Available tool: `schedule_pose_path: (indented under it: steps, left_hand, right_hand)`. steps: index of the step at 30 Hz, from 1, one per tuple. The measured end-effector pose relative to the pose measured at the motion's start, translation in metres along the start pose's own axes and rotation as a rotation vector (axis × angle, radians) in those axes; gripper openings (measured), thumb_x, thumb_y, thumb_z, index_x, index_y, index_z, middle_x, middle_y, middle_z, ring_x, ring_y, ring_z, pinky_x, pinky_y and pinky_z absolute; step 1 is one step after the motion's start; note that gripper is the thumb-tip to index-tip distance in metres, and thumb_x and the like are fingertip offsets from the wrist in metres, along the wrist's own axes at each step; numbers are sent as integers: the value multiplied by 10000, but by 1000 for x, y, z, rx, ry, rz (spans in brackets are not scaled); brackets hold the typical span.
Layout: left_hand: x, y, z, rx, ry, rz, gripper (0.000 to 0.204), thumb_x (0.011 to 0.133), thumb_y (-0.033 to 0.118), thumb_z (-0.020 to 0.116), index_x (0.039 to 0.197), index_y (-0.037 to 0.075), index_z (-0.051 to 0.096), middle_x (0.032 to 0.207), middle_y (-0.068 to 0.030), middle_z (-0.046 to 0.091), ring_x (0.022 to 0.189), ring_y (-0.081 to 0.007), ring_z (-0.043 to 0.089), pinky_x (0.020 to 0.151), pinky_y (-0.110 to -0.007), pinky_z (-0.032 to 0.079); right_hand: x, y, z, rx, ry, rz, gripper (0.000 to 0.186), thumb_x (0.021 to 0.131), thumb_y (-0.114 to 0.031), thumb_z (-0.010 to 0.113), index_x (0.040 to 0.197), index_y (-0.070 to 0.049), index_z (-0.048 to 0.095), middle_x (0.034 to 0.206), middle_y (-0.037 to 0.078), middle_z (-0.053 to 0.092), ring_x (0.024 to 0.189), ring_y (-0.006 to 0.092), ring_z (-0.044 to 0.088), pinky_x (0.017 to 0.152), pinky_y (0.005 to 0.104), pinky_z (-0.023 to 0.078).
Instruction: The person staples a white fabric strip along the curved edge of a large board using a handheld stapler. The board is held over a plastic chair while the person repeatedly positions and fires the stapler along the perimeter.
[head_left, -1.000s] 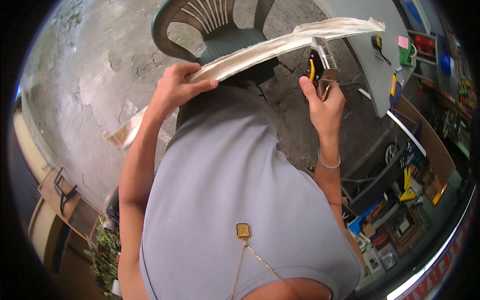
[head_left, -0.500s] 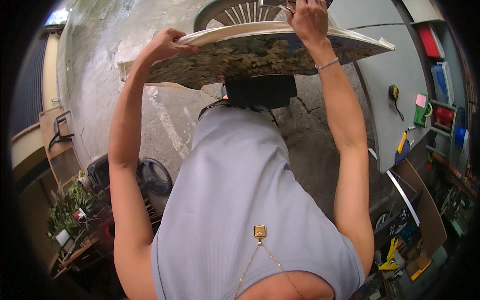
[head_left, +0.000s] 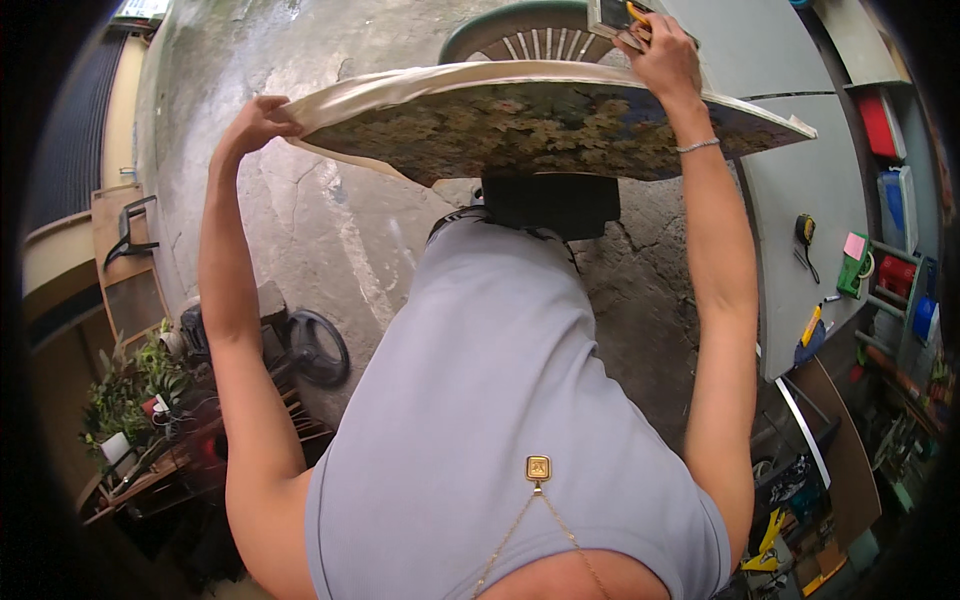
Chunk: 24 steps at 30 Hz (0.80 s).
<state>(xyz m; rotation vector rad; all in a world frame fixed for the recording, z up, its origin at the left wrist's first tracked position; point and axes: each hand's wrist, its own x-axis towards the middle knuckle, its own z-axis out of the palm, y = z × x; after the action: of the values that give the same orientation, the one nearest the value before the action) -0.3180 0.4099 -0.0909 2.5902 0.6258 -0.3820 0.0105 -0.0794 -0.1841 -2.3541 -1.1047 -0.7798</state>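
A painted canvas (head_left: 470, 125) with leafy shapes and a pale folded cloth edge (head_left: 450, 78) spans the top of the view, its painted face toward me. My left hand (head_left: 262, 125) has its fingers round the canvas's left end. My right hand (head_left: 662, 60), above the canvas's right half, grips a silver and black staple gun (head_left: 610, 16) with a yellow part; whether it touches the edge I cannot tell. A dark flat object (head_left: 550, 200) lies behind and below the canvas. A green plastic chair (head_left: 480, 35) shows beyond it, partly hidden.
A grey table (head_left: 800, 180) on the right holds a tape measure (head_left: 805, 230), a green tool (head_left: 853, 265) and a yellow cutter (head_left: 810, 325). Shelving with bins (head_left: 880, 125) stands beyond. A steering wheel (head_left: 315, 345), plants (head_left: 140, 385) and wooden boards (head_left: 120, 230) are at the left on the concrete floor.
The canvas has tilted, bringing its painted face into view. Both hands have risen from a second ago; since the middle frame my left hand has shifted left and down, my right hand rightward.
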Motion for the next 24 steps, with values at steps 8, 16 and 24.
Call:
schedule_pose_path:
  steps: [8, 16, 24]
  left_hand:
    - [-4, -67, 82, -1183, 0, 3, 352, 931, 205, 699, 1228, 32, 624, 1131, -49, 680, 1019, -119, 633, 915, -301, 497]
    - [-7, -37, 111, -1361, 373, 81, 230, 966, 128, 653, 1171, 25, 643, 1076, -39, 691, 984, -104, 624, 899, -271, 475]
    - [9, -8, 123, -1174, 760, -1, 193, 1002, 165, 613, 1041, -12, 681, 951, -13, 683, 845, -73, 584, 786, -227, 459]
  right_hand:
    - [9, -2, -9, -14, -164, 169, 548, 749, -526, 805, 1004, -61, 667, 958, 105, 688, 873, 305, 696, 731, 425, 576]
    - [21, -4, -13, 14, -269, 217, 565, 732, -538, 817, 969, -49, 662, 968, 124, 687, 863, 331, 682, 732, 422, 546]
    - [25, 0, -10, 30, -319, 248, 607, 735, -553, 812, 1017, -35, 671, 970, 132, 690, 866, 330, 697, 749, 417, 552]
